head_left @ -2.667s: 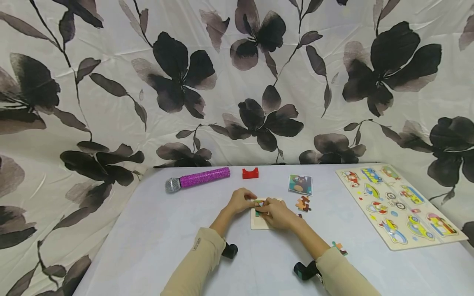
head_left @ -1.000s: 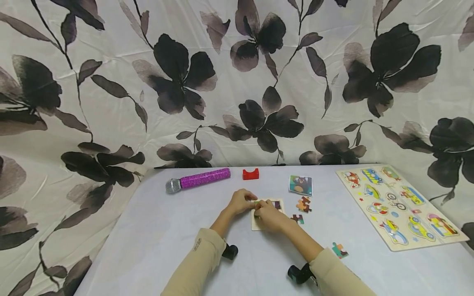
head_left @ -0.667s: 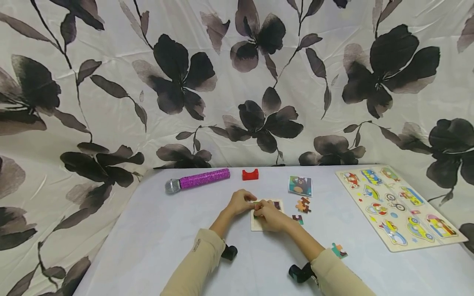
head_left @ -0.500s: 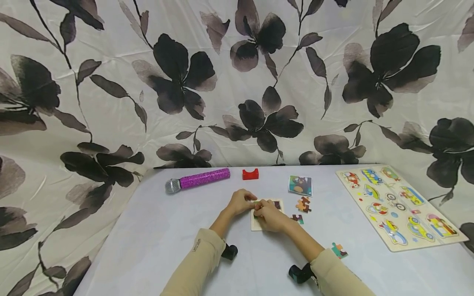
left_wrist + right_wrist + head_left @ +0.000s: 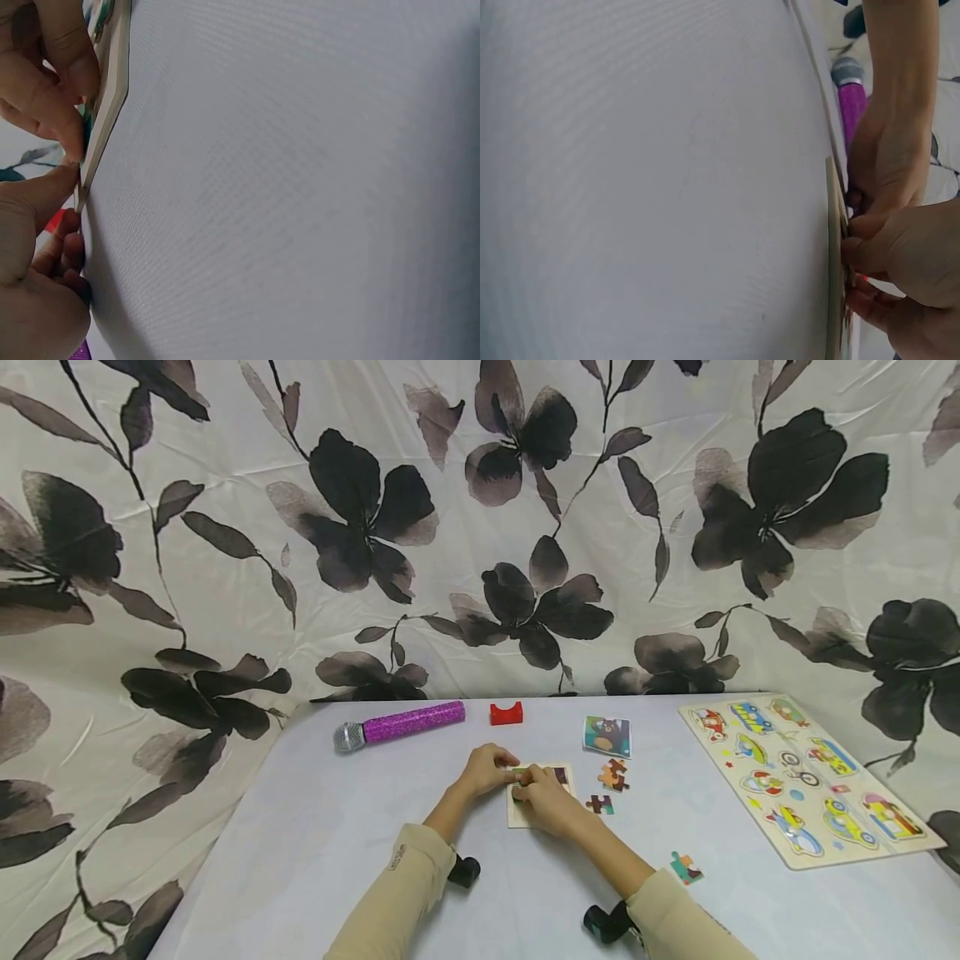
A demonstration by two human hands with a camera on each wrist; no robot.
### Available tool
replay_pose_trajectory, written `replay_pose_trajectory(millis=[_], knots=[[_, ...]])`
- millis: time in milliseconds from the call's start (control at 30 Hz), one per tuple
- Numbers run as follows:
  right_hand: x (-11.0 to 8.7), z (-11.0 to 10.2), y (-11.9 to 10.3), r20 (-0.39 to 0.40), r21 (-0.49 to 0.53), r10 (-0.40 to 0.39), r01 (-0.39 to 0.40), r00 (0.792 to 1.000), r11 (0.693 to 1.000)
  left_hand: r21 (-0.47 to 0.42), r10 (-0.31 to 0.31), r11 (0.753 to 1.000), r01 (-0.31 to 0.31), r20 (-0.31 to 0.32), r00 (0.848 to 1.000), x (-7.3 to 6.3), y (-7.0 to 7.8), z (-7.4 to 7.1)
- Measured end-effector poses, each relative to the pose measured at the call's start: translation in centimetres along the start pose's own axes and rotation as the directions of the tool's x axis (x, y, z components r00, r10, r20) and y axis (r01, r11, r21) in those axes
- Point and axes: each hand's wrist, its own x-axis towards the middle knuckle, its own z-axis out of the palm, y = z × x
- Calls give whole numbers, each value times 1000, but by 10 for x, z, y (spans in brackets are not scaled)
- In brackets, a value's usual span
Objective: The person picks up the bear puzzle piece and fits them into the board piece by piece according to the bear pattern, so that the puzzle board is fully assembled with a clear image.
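A small pale wooden puzzle board (image 5: 521,817) lies in the middle of the table. With its thumb on top and fingers by the edge, my left hand (image 5: 486,768) grips the board's back left corner. My right hand (image 5: 549,797) bends over the board, pinching a puzzle piece down near that corner; the piece is mostly hidden under the fingertips. In the left wrist view, the right thumb and forefinger meet low on the board (image 5: 109,105), close to the left thumb. Loose brown puzzle pieces (image 5: 614,774) and a brown-and-green piece (image 5: 600,805) lie to the right.
Behind the loose pieces lies a bear picture card (image 5: 607,737). A green-and-orange piece (image 5: 686,867) is near my right sleeve. A purple glitter microphone (image 5: 412,721) and a red block (image 5: 506,714) sit at the back. A large vehicle puzzle board (image 5: 813,810) covers the right side.
Since the oldest frame my right hand has shifted slightly left over the board, uncovering its dark upper right part and the brown-and-green piece beside it. The left hand has stayed put.
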Motion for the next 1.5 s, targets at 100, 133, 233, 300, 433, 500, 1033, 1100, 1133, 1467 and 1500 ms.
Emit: replay_pose_trajectory(millis=[100,133,233,300,433,500,1033,1100,1133,1467,1500], knots=[[1,0,-1,-2,-18,10,-10,1000,1000,-5,-2,1000,2,-4,1000,0,0,0],[1,0,-2,-5,-24,10,-10,1000,1000,-6,-4,1000,4,-6,1000,-1,0,0],[2,0,-4,-2,-48,17,-18,1000,999,-9,-7,1000,7,-4,1000,-1,0,1],[2,1,-6,-2,-59,28,-28,1000,998,-8,-1,1000,1,-2,1000,-2,0,0],[1,1,-7,9,-63,72,-71,997,995,-11,-7,1000,7,4,1000,-2,1,0],[1,0,-7,2,-75,76,-76,997,994,-14,-20,1000,20,4,1000,-1,1,0],[2,2,-2,-14,-183,-1,-1,1000,983,-14,-33,999,33,7,999,0,2,0],[4,2,-3,-6,-197,8,-9,1000,980,-15,-31,999,31,7,999,1,1,0],[5,2,-4,-2,-201,18,-17,1000,979,-13,-27,1000,27,5,1000,1,1,0],[7,-7,-1,29,-5,106,-106,994,994,-2,-23,1000,23,15,1000,0,2,-1],[8,-7,0,26,23,110,-111,994,994,-1,-22,1000,22,16,1000,0,2,-2]])
